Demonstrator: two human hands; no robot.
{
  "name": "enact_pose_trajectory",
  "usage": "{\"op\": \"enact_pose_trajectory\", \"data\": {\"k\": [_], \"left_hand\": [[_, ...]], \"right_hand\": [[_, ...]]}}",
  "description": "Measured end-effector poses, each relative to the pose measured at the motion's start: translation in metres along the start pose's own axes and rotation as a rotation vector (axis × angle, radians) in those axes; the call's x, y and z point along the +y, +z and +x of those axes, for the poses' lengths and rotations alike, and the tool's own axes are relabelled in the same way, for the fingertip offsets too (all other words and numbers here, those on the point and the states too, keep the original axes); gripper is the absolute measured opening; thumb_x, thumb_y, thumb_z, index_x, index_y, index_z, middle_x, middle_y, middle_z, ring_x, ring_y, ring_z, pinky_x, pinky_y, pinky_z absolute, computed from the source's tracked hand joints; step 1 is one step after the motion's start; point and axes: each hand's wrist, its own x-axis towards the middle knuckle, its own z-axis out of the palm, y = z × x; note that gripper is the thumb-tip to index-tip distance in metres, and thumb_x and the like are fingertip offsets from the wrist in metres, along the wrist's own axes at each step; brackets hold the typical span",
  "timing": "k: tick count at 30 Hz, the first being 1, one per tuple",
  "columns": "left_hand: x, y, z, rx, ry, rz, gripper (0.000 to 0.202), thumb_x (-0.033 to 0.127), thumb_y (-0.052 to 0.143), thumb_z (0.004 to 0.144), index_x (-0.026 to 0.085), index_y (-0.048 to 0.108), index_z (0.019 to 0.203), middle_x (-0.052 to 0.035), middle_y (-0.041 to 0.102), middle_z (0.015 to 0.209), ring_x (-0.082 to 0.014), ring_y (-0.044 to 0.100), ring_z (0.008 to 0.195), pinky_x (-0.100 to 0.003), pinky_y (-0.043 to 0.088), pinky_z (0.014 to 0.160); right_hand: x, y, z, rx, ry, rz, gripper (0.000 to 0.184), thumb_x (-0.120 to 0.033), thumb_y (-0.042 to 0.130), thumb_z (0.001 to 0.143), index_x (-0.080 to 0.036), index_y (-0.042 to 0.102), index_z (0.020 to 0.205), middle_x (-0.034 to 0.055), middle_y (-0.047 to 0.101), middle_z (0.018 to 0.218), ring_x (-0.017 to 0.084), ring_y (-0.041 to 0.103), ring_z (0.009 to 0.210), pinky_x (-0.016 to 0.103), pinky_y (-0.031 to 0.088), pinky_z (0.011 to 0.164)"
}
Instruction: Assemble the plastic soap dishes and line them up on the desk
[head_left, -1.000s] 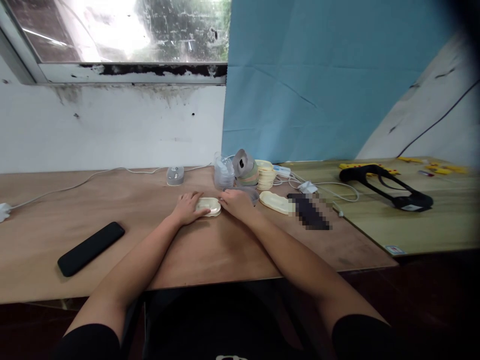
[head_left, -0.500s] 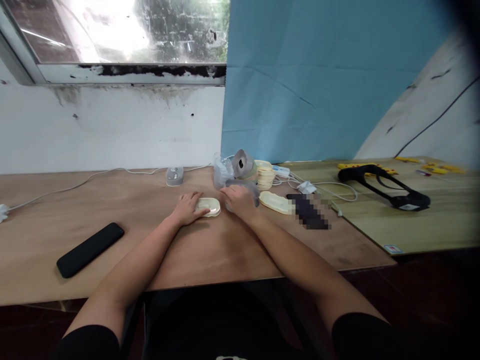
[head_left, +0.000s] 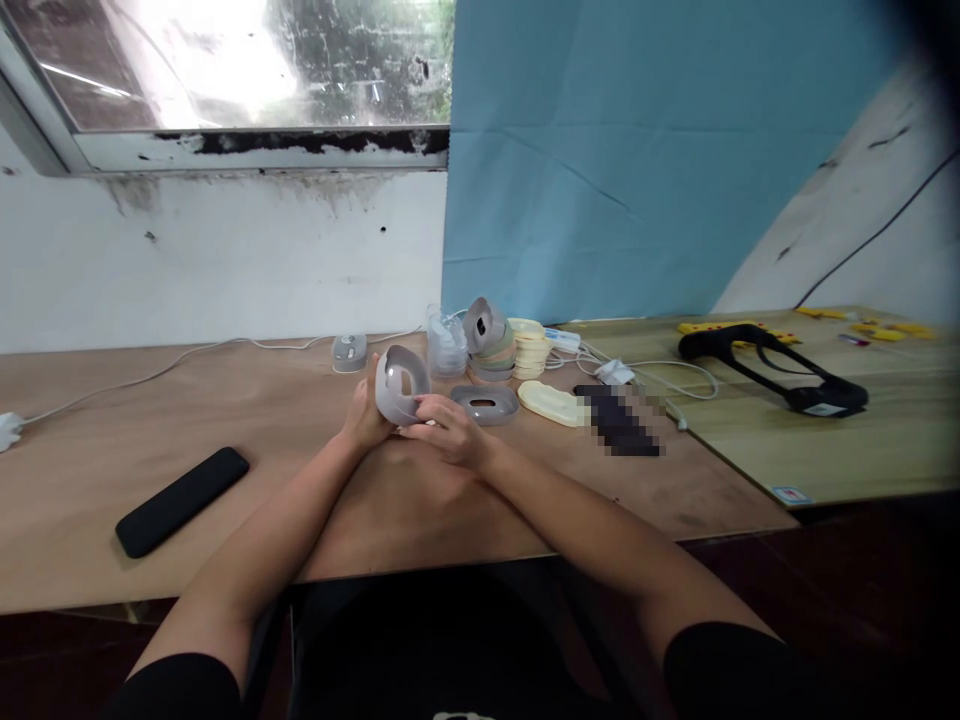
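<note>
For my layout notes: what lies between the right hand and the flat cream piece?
In the head view, a grey slotted piece lies between the right hand and the cream piece.

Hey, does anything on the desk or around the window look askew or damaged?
Yes. The top gray shell sits tilted on the shells below, while the cream stack beside it looks neater. The window ledge shows ragged black patches, as if its white paint has peeled.

Workshop, apparently — workbench (head_left: 300, 410), stacked plastic parts (head_left: 529, 348), stained wall (head_left: 285, 260), peeling window frame (head_left: 262, 145).
</note>
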Motion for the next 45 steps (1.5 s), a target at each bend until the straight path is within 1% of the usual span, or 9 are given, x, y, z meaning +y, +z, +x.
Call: {"op": "enact_pose_trajectory", "data": {"k": [3,5,11,15,21,30,36,40,45], "left_hand": [[-0.004,0.002,-0.001,0.134,0.021,-0.077,0.111,0.055,0.058,0.079,0.014,-0.019,0.147,-0.0176,0.059,0.118,-0.0281,0.06,0.101,-0.044,0.046,0.089],[-0.004,0.002,-0.002,0.149,0.028,-0.106,0.102,0.051,0.052,0.085,0.015,-0.02,0.147,-0.0191,0.055,0.125,-0.0269,0.059,0.106,-0.043,0.046,0.091],[-0.001,-0.001,-0.002,0.11,0.052,-0.07,0.069,0.038,0.044,0.091,0.016,0.014,0.149,-0.0181,0.05,0.134,-0.0231,0.059,0.107,-0.04,0.045,0.096],[-0.002,-0.003,-0.001,0.109,0.029,-0.082,0.077,0.043,0.046,0.088,0.011,0.012,0.149,-0.0217,0.047,0.138,-0.0274,0.057,0.113,-0.042,0.044,0.097],[0.001,-0.009,-0.004,0.158,0.001,-0.186,0.07,0.044,0.041,0.091,0.014,0.015,0.149,-0.017,0.057,0.128,-0.0264,0.06,0.108,-0.04,0.046,0.094],[-0.001,-0.008,-0.002,0.234,-0.229,-0.243,0.04,0.042,0.045,0.093,0.018,0.048,0.124,-0.01,0.066,0.109,-0.018,0.065,0.088,-0.032,0.051,0.083],[0.001,-0.011,0.002,0.247,-0.25,-0.277,0.043,0.045,0.053,0.089,0.017,0.057,0.121,-0.0079,0.068,0.104,-0.0146,0.062,0.077,-0.029,0.051,0.076],[0.007,-0.016,0.003,0.236,-0.269,-0.295,0.039,0.045,0.048,0.091,0.017,0.066,0.11,-0.0074,0.07,0.099,-0.0175,0.063,0.082,-0.029,0.05,0.075],[0.007,-0.025,-0.002,0.149,-0.368,-0.252,0.039,0.046,0.047,0.09,0.017,0.071,0.1,-0.0057,0.072,0.09,-0.0196,0.064,0.079,-0.029,0.049,0.071]], "right_hand": [[0.006,-0.003,-0.004,-0.002,0.054,0.02,0.028,-0.019,0.043,0.094,-0.026,0.069,0.099,0.0057,0.058,0.094,0.017,0.058,0.102,0.039,0.049,0.098],[0.009,-0.005,-0.007,0.008,0.092,0.012,0.031,-0.018,0.04,0.094,-0.025,0.069,0.102,0.0075,0.058,0.096,0.018,0.058,0.106,0.038,0.051,0.095],[0.013,-0.009,-0.012,0.034,0.192,-0.002,0.034,-0.017,0.038,0.093,-0.024,0.068,0.108,0.0102,0.058,0.101,0.02,0.057,0.111,0.035,0.052,0.089],[0.006,-0.008,-0.011,-0.006,0.175,0.012,0.035,-0.018,0.037,0.093,-0.025,0.068,0.106,0.0092,0.059,0.101,0.019,0.058,0.111,0.034,0.053,0.088],[-0.003,-0.004,-0.009,0.068,0.089,0.041,0.029,-0.023,0.042,0.093,-0.025,0.067,0.108,0.0095,0.059,0.104,0.017,0.059,0.099,0.03,0.053,0.08],[0.006,-0.013,-0.006,0.194,0.528,0.001,0.033,-0.029,0.034,0.096,-0.023,0.057,0.12,0.0103,0.059,0.105,0.023,0.057,0.101,0.041,0.048,0.09],[0.016,-0.016,-0.006,0.194,0.696,-0.047,0.042,-0.036,0.028,0.099,-0.02,0.052,0.128,0.0122,0.06,0.112,0.024,0.055,0.106,0.041,0.046,0.092],[0.021,-0.016,-0.01,0.115,0.764,-0.031,0.048,-0.039,0.023,0.099,-0.016,0.047,0.134,0.0133,0.06,0.119,0.024,0.057,0.107,0.038,0.046,0.091],[0.03,-0.023,-0.01,-0.199,0.759,-0.134,0.05,-0.046,0.029,0.098,-0.014,0.055,0.127,0.0127,0.065,0.117,0.024,0.058,0.107,0.036,0.041,0.094]]}}
